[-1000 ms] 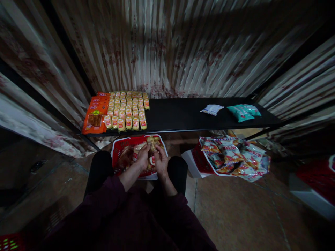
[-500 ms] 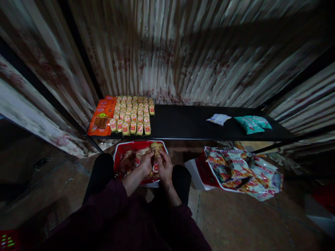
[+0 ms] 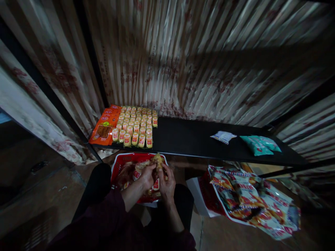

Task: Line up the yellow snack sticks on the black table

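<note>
A small yellow wrapped snack cake (image 3: 157, 159) is held upright between both hands, over a red basket (image 3: 117, 161) between my knees. My left hand (image 3: 148, 176) pinches its lower left side. The fingers of my right hand (image 3: 167, 181) close on it from the right. Inside the basket lie more clear-wrapped snacks (image 3: 137, 173) with red and white labels, partly hidden by my hands. Beyond the basket, rows of similar yellow wrapped cakes (image 3: 135, 138) stand on the left part of a black shelf (image 3: 183, 136).
Orange snack packets (image 3: 104, 127) lie at the shelf's left end. A white packet (image 3: 223, 136) and teal packets (image 3: 258, 144) lie on its right part. Another red basket (image 3: 209, 193), heaped with white and orange bags (image 3: 247, 191), stands to the right on the floor. Black posts and a striped curtain enclose the shelf.
The camera view has tilted, so shelf and baskets sit lower in the picture. Both hands keep hold of the snack cake over the basket, with only slight finger movement.
</note>
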{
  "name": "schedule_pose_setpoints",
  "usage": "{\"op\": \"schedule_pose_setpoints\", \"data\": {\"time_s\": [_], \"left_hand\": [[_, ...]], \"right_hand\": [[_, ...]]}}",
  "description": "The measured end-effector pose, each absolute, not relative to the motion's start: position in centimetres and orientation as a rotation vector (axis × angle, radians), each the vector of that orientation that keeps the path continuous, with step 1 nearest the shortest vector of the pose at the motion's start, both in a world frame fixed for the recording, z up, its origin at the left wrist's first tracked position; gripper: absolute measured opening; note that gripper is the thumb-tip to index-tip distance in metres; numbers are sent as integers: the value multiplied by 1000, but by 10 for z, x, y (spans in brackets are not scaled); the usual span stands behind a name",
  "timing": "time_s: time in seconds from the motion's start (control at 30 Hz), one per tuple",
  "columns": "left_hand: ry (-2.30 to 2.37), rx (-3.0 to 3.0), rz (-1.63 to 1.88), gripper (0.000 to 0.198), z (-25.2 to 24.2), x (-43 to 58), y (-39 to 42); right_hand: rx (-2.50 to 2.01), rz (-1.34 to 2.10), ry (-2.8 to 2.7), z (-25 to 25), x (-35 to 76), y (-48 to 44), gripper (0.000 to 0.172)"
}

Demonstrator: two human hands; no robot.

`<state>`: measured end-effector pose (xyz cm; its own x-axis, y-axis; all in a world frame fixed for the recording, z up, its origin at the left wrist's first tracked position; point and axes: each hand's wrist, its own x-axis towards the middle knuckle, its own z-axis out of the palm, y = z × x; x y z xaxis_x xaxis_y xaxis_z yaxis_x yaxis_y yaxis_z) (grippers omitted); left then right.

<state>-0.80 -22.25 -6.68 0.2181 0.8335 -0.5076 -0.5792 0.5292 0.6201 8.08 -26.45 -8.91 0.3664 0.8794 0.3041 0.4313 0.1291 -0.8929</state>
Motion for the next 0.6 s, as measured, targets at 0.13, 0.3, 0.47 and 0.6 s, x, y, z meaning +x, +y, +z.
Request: {"op": "schedule_pose_setpoints", "data": {"time_s": [0.13, 0.3, 0.47, 0.6], "left_hand": [[824, 185, 995, 15, -57, -4, -219], [884, 360, 1061, 24, -56, -4, -217], [906, 440, 1089, 28, -57, -4, -216], [938, 493, 1102, 29, -58, -3, -216]], "right_hand": [[-1498, 399, -1284, -95, 85, -258, 38], [-1548, 126, -1336, -100, 90, -250, 38], [-1600, 52, -1434, -100, 95, -243, 31], [-1603, 130, -1411, -97, 97, -237, 32]]}}
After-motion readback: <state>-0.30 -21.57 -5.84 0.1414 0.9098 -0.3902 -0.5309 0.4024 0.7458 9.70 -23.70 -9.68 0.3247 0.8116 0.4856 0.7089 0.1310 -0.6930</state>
